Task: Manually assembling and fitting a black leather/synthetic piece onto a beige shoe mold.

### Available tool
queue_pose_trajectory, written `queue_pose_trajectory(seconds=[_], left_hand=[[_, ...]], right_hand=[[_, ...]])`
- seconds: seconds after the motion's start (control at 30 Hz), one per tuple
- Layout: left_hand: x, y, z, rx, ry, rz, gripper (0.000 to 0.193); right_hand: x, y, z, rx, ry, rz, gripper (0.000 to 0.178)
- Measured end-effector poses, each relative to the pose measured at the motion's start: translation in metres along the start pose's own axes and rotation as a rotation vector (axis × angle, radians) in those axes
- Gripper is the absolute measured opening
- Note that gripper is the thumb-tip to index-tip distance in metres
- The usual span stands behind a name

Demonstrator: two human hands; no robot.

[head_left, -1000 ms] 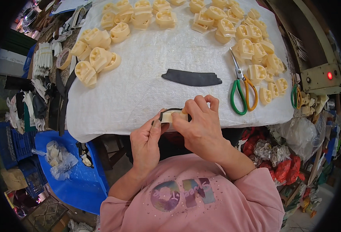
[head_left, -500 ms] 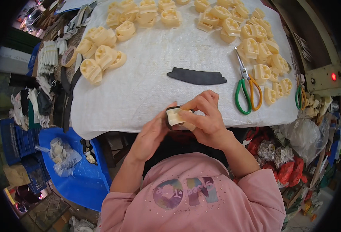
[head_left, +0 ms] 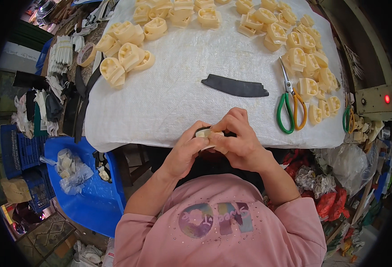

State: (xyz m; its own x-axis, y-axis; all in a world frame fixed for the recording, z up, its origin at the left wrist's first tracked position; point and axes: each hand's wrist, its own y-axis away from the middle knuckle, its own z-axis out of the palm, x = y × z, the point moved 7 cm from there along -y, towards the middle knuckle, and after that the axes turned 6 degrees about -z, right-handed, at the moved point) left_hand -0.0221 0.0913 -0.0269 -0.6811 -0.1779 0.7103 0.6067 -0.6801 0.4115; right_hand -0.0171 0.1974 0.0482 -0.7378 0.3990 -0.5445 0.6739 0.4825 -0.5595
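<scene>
Both hands are together at the near edge of the table, working on one cream plastic shoe heel (head_left: 202, 133) with dark material along its far edge. My left hand (head_left: 182, 151) grips the heel from the left, thumb on its near side. My right hand (head_left: 240, 142) has its fingers bent and pinched at the heel's right side; the fingertips partly hide the piece. Beyond the hands a curved black strip (head_left: 236, 86) lies flat on the white woven sheet (head_left: 169, 89). To the right rest scissors (head_left: 287, 87) with one green and one orange handle, blades pointing away.
Cream heels are heaped at the far left (head_left: 129, 55) and along the right side (head_left: 309, 64). Black strips (head_left: 82, 102) and white bundles hang at the table's left. A blue plastic chair (head_left: 89, 191) holding bags stands lower left. A machine with a red light (head_left: 387, 99) is at right.
My left hand has moved right and closed round the heel, its thumb now over the near side. The table's things sit slightly further right in the picture.
</scene>
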Motion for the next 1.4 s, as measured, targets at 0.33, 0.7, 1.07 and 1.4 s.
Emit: queue_pose_trajectory(seconds=[0.33,0.7,1.07,1.4], left_hand=[[0.036,0.037,-0.009,0.393,-0.342,0.662,0.03],[0.043,0.037,-0.002,0.457,-0.51,0.799,0.014],[0.059,0.043,0.025,0.481,-1.006,1.01,0.012],[0.058,0.059,0.033,0.563,-1.162,1.192,0.017]], right_hand=[[0.012,0.005,-0.016,0.164,-0.017,0.103,0.035],[0.01,0.008,-0.007,0.068,-0.125,0.123,0.034],[0.009,0.009,-0.001,-0.07,-0.174,0.157,0.03],[0.002,0.003,-0.009,0.067,-0.026,0.027,0.031]])
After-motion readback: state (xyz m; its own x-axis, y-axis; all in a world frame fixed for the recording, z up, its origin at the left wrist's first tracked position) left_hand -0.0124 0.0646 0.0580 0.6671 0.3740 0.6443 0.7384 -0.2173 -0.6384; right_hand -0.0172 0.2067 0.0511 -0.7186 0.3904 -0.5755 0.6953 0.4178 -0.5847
